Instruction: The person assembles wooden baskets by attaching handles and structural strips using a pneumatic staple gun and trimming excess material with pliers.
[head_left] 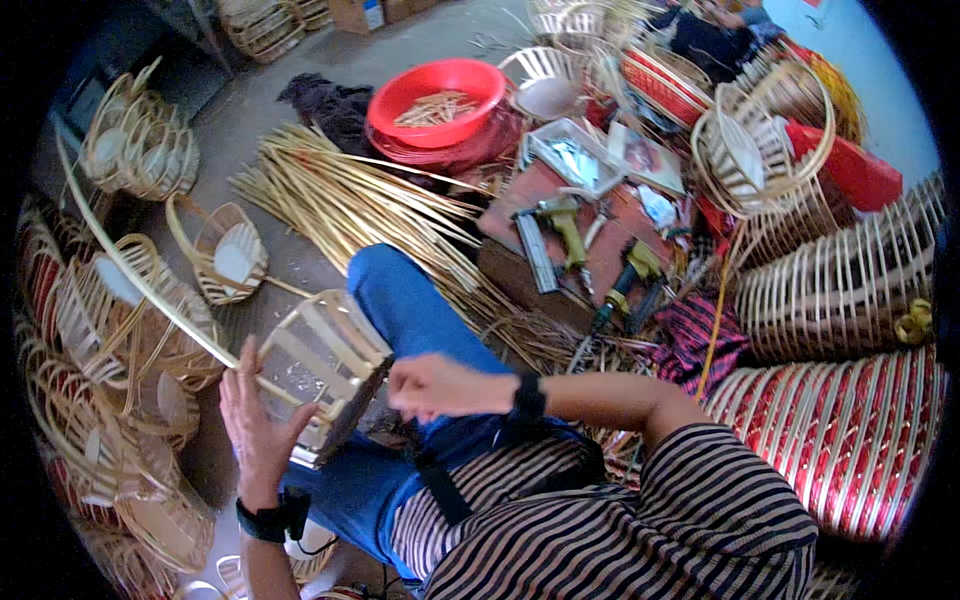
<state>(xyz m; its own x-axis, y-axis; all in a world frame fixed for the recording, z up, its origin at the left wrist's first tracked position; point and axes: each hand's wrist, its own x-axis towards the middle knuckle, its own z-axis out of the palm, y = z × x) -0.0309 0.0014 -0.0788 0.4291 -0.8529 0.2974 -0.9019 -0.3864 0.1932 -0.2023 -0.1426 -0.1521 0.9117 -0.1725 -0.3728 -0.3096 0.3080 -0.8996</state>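
Note:
My left hand grips a partly woven bamboo basket frame and a long pale bamboo strip along its rim; the strip arches up toward the upper left. The frame rests tilted over my jeans, its upright slats showing. My right hand is curled just right of the frame's base, slightly blurred, and what its fingers hold, if anything, is hidden.
Finished baskets crowd the left. Bundled sticks, a red basin and nail guns on a board lie ahead. Large ribbed baskets stand at the right. Part of another person shows at the top.

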